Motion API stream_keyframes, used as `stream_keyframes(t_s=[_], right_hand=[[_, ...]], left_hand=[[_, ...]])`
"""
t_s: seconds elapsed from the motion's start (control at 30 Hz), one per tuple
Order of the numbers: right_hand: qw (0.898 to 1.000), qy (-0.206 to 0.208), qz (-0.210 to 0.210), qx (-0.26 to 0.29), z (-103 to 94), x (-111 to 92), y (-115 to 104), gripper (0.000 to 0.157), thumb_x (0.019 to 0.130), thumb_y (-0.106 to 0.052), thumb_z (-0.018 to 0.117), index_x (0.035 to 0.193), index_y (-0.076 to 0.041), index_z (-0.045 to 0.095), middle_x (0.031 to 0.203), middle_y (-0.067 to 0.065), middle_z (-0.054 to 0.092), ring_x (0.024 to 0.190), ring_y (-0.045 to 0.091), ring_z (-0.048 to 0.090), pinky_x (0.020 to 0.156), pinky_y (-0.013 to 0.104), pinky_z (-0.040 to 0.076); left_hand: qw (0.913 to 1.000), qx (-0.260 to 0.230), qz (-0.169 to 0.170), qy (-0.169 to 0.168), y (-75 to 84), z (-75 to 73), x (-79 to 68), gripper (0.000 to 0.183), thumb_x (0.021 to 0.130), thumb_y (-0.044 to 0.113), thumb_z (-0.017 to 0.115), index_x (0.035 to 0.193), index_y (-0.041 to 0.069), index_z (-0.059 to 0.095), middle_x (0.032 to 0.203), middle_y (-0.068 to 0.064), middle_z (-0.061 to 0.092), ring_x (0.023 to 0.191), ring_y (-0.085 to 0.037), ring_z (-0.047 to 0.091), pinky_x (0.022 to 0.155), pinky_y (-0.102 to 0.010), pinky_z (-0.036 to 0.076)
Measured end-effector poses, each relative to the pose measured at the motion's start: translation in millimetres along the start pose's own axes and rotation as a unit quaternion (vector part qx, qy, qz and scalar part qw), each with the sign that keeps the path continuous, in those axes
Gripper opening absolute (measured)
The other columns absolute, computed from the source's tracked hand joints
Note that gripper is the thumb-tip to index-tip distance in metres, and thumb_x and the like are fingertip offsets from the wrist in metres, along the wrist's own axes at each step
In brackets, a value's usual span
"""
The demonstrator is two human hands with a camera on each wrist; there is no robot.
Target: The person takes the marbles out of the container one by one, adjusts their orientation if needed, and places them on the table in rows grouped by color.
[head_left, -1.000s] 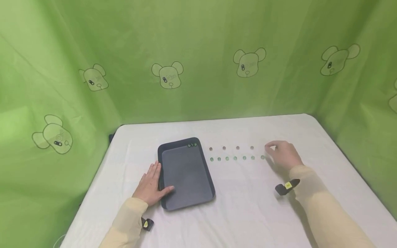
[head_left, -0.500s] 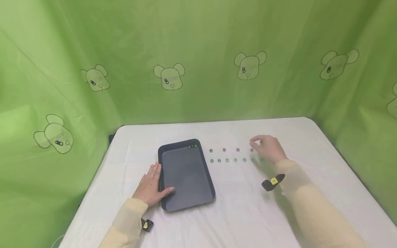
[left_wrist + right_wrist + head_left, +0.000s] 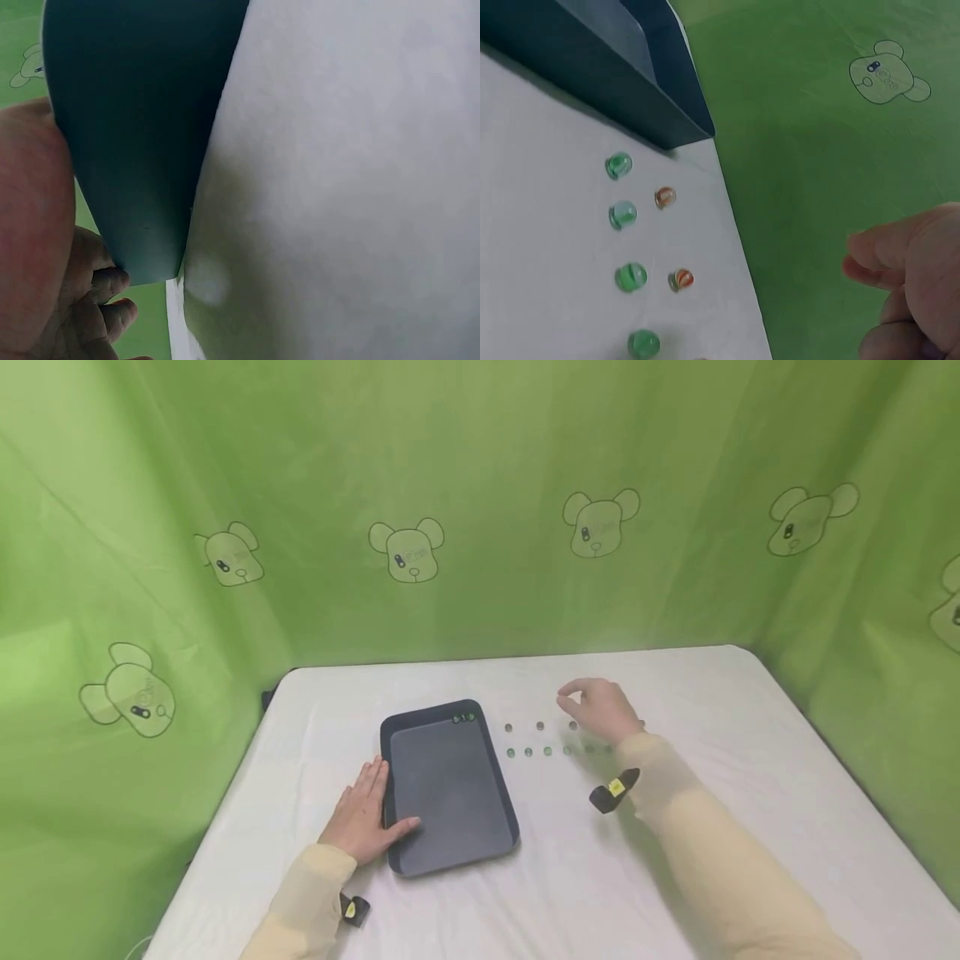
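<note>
My left hand [image 3: 358,818] holds the left side of a dark baking tray [image 3: 450,802], thumb over the rim and fingers along the outer wall. Inside the tray's far right corner sit a few green marbles [image 3: 463,718]. To the right of it, two rows of glass marbles lie on the white cloth: brownish-orange marbles [image 3: 540,726] farther back, green marbles [image 3: 528,752] nearer. Over these rows is my right hand [image 3: 602,710], thumb and index finger loosely curved toward each other. No marble shows at the fingertips [image 3: 862,247] in the right wrist view. Its wrist and forearm hide part of both rows.
White cloth [image 3: 555,893] covers the table. A green curtain [image 3: 480,610] with mouse-like printed heads hangs along the back and both sides. A black wrist camera [image 3: 615,790] sits on my right sleeve, another wrist camera [image 3: 354,910] on my left.
My right hand has moved left from the right end of the rows, passing over the marbles toward the tray. A marble now shows where it was. The left hand stays on the tray.
</note>
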State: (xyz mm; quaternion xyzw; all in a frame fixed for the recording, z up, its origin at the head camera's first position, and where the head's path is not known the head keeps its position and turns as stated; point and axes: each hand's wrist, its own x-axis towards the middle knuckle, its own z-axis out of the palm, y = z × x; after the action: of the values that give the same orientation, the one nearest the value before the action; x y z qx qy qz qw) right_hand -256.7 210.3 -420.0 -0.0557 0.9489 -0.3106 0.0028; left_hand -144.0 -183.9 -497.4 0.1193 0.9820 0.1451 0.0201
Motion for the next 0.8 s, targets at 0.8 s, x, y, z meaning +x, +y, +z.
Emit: stream_keyframes(t_s=[0.8], right_hand=[[0.999,-0.039,-0.034,-0.011,52.9,30.5,-75.7,0.028,0.092,-0.034,0.059,0.111,-0.016,0.070,0.090,0.008,0.072,0.070,0.020,0.065,0.075,0.038,0.052]], left_hand=[[0.9999,0.000,-0.010,-0.007,1.9,-1.0,-1.4,0.109,0.082,0.071,0.056,0.153,0.000,0.014,0.159,-0.015,0.013,0.146,-0.030,0.011,0.115,-0.053,0.019]])
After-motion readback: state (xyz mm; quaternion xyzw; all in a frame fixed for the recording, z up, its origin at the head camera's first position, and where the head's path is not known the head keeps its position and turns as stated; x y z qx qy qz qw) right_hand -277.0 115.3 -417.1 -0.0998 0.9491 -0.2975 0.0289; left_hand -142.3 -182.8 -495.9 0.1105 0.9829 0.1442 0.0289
